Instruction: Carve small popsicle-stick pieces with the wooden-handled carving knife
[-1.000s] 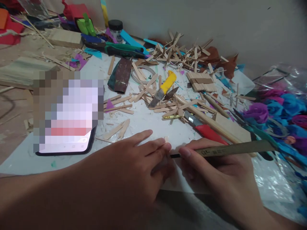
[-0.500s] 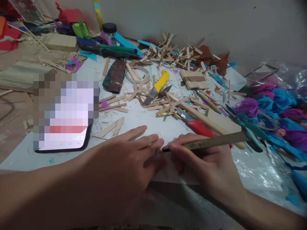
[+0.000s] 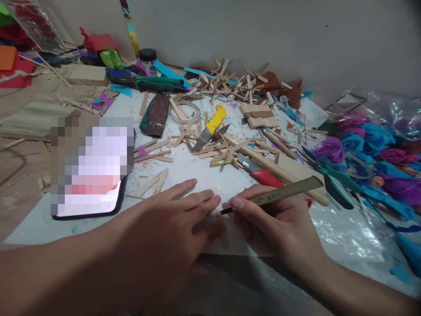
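My left hand (image 3: 177, 224) lies low over the white paper (image 3: 226, 180), fingers stretched forward. Its fingertips press down a small wooden craft stick (image 3: 215, 191); only the stick's rounded end shows clearly, the rest being hidden under the fingers. In a pen-like grip, my right hand (image 3: 272, 219) is closed around an olive-handled carving tool (image 3: 279, 192). The tool's dark, narrow tip points left, close to the left fingertips. Whether the tip touches the stick, I cannot tell.
A phone (image 3: 121, 197) lies at the left. Beyond the hands are a yellow-handled cutter (image 3: 213, 125), loose craft sticks (image 3: 226, 85), a red cutter (image 3: 266, 177) and green-handled scissors (image 3: 338, 188). Crepe-paper flowers (image 3: 378, 140) fill the right side, beside clear plastic wrap (image 3: 351, 241).
The view has tilted up slightly, so the background sits lower. My right hand has shifted a little with the carving tool; my left hand stays in the same pose.
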{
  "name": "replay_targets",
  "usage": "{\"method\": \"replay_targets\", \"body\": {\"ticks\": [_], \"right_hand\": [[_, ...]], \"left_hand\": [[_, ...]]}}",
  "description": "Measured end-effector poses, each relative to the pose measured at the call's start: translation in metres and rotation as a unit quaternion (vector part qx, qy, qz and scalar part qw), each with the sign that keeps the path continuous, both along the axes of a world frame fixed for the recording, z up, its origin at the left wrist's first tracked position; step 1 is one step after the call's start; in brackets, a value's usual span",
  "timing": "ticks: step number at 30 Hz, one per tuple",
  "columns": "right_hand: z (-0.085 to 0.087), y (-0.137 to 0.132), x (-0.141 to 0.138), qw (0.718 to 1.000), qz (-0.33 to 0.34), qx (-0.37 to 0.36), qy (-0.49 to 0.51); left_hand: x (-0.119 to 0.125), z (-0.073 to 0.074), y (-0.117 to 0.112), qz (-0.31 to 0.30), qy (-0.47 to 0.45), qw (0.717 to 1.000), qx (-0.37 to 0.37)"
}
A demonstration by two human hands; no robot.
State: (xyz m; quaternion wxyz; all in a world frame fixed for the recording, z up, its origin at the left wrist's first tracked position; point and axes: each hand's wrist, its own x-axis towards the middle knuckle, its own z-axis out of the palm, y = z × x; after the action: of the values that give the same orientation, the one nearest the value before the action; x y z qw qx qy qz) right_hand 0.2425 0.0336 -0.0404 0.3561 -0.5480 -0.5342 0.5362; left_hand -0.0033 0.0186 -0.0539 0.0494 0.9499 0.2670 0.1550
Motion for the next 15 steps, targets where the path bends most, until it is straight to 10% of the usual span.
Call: {"method": "replay_targets", "body": {"ticks": [11, 15], "right_hand": [[-0.006, -0.012, -0.001, 0.954, 0.059, 0.236, -0.175], [-0.002, -0.011, -0.004, 0.971, 0.028, 0.193, -0.139]], "left_hand": [[-0.001, -0.003, -0.001, -0.006, 0.004, 1.0, 0.018], [-0.001, -0.004, -0.002, -0.004, 0.003, 1.0, 0.016]]}}
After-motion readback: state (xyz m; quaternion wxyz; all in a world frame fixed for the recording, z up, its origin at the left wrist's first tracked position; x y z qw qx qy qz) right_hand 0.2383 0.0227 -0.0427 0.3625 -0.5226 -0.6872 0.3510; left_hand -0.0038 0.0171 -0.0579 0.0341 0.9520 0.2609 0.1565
